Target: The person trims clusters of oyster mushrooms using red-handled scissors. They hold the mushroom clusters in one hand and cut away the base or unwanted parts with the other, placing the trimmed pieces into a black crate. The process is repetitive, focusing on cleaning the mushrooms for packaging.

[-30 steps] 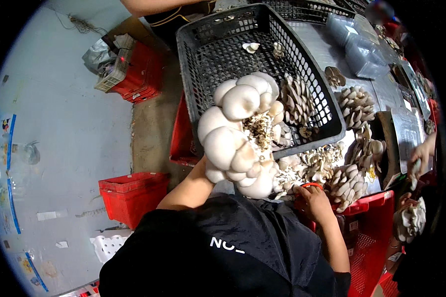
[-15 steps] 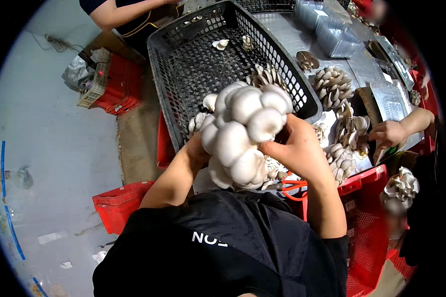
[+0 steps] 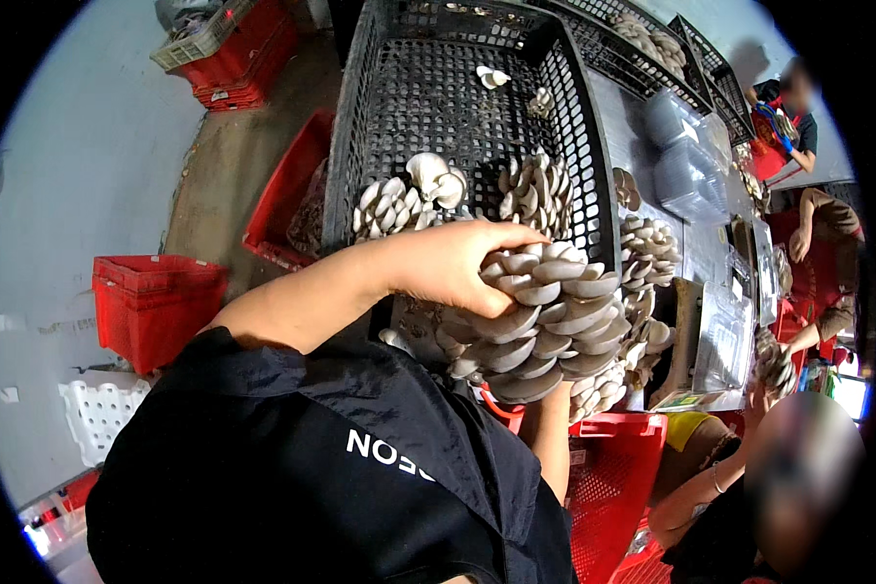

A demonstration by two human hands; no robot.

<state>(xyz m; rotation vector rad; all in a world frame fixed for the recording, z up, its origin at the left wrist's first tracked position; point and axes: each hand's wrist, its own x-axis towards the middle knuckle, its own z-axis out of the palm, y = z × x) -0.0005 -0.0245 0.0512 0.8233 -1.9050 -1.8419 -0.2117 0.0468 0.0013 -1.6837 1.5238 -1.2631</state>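
Note:
A large cluster of grey oyster mushrooms (image 3: 560, 326) is held in front of my chest, its caps stacked in layers. My left hand (image 3: 462, 263) is closed on its upper left side, thumb and fingers spread around the caps. My right forearm (image 3: 552, 433) reaches up beneath the cluster, which hides the right hand and its fingers. Just beyond, a black mesh crate (image 3: 344, 156) holds a mushroom cluster (image 3: 389, 207) at its near left, paler mushrooms (image 3: 438, 182), another cluster (image 3: 535, 195) by the right wall, and small pieces farther back.
More mushrooms (image 3: 650, 248) lie on the metal table right of the crate, near stacked clear plastic trays (image 3: 689, 180). A red crate (image 3: 613, 487) stands at my right, red bins (image 3: 156, 307) at my left. A co-worker's arm (image 3: 696, 496) is close on the right.
The cluster has turned, from smooth pale cap tops to layered grey caps, and shifted right. My left hand has come over its top; my right hand has gone beneath. The view has swung right.

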